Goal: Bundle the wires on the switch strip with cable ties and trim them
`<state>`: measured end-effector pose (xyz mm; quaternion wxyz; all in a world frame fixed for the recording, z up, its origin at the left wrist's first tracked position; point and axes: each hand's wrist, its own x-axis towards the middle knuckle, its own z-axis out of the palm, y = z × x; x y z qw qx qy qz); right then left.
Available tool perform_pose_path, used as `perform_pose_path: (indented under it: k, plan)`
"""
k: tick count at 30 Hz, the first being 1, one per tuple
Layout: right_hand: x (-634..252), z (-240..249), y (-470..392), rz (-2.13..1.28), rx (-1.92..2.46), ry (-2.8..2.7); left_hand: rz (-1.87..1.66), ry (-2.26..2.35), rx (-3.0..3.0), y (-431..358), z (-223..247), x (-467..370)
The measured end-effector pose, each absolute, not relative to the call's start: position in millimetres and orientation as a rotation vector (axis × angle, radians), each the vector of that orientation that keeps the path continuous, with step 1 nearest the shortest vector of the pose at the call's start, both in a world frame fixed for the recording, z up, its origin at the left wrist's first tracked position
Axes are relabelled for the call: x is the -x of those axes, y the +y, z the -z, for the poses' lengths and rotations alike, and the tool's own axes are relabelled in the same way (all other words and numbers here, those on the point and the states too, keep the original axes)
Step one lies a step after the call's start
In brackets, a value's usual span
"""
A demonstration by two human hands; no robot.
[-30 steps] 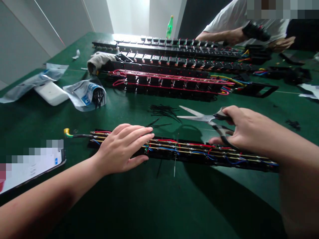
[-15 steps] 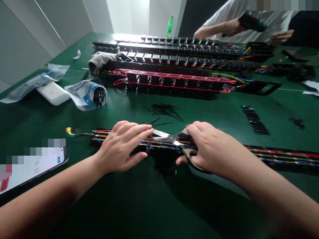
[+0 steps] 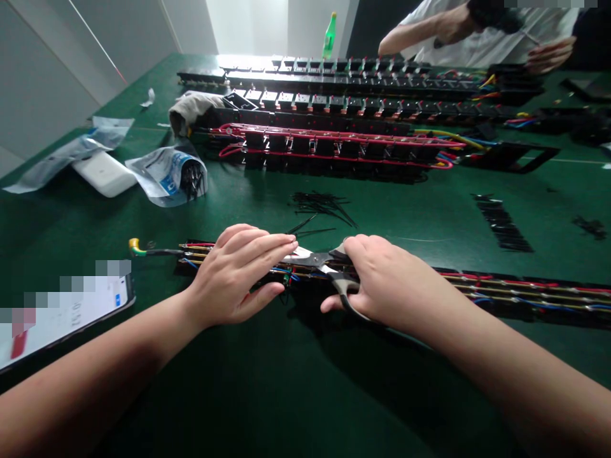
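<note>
My right hand (image 3: 377, 273) grips a pair of scissors (image 3: 338, 280) by their grey and black handles, thumb through the near loop. The blades point left, low over a long black wired strip (image 3: 529, 296) with red, blue and brass-coloured lines. Flat on the left part of this strip lies my left hand (image 3: 241, 273), fingers stretched out, thumb apart on the near side. Its fingertips are close to the blade tips and partly hide them. A small green part (image 3: 287, 277) shows on the strip beside the left thumb. Just beyond lie loose black cable ties (image 3: 319, 203).
A phone (image 3: 95, 312) lies at left, near a yellow-ended cable (image 3: 135, 247). Behind are an open bag of cable ties (image 3: 167, 175), a white box (image 3: 105, 173) and more wired strips (image 3: 344, 143). Across the table, a person's hand holds a power drill (image 3: 496, 14).
My right hand and the scissors have shifted left, bringing the blades closer to my left fingertips. The left hand stays almost in place. Across the table, the co-worker's drill has moved slightly.
</note>
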<state>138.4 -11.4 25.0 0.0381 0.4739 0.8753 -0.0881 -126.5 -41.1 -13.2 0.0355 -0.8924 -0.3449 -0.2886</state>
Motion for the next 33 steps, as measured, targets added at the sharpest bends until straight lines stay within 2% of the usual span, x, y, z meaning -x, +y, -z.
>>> perform_pose_path:
  k: [16,33]
  plan:
    - [-127.6,-27.2,-13.9,0.292,-1.536,2.618,0.879,-1.043,2.735,-40.8,13.7,126.9]
    - [-125.4,-26.3,-13.3,0.172,-1.49,2.68,0.888,-1.015,2.693,-40.4,15.6,126.8]
